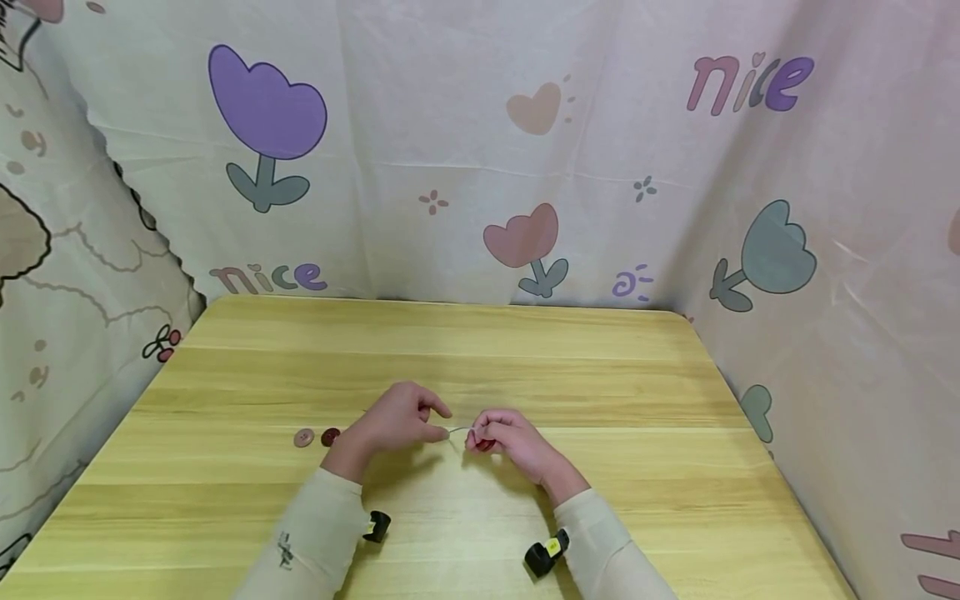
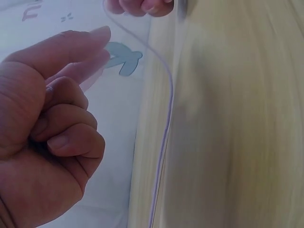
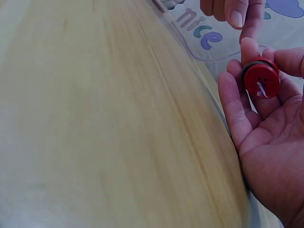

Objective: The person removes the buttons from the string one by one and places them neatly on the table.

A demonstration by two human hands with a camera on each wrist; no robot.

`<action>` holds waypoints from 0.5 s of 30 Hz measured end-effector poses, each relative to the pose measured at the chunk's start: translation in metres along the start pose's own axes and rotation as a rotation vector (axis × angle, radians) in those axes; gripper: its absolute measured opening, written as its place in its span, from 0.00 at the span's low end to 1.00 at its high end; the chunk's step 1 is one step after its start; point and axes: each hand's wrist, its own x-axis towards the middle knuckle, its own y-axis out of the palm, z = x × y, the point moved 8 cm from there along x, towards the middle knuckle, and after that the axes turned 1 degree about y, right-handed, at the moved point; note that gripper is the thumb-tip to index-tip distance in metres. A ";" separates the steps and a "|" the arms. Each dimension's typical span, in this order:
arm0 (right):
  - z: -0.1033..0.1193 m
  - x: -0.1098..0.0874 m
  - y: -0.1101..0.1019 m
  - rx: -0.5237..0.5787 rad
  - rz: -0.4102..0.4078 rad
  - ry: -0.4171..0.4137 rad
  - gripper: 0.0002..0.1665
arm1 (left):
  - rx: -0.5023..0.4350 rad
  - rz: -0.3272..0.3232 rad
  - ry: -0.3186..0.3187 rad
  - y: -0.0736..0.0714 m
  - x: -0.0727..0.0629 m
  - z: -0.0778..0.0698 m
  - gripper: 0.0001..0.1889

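In my right hand point(image 3: 270, 118) I hold a small stack of red buttons point(image 3: 262, 81), gripped between thumb and fingers. A short pale thread end pokes out of a hole in the front button. From the stack, a thin pale thread point(image 2: 164, 128) runs toward my left hand and hangs down in a curve. My left hand point(image 1: 401, 417) is beside the thread, thumb and index finger extended and apart, the other fingers curled in. No object shows between its fingertips. Left of that hand, a dark red button point(image 1: 328, 437) and a pinkish-beige button point(image 1: 303, 437) lie on the table.
The light wooden table point(image 1: 450, 333) ends at a printed cloth backdrop point(image 1: 420, 125), with more cloth along both sides. Black wrist cameras point(image 1: 547, 554) with yellow labels are attached near both cream sleeves point(image 1: 315, 521).
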 end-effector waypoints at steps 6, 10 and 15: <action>0.001 -0.001 0.001 0.003 0.013 -0.005 0.14 | 0.001 0.023 -0.020 0.009 0.005 -0.001 0.11; 0.001 -0.001 0.002 0.001 0.020 -0.008 0.15 | 0.008 0.030 -0.019 0.013 0.007 0.000 0.08; 0.001 -0.002 0.001 -0.004 0.025 -0.011 0.15 | 0.019 0.039 0.001 0.018 0.010 0.000 0.05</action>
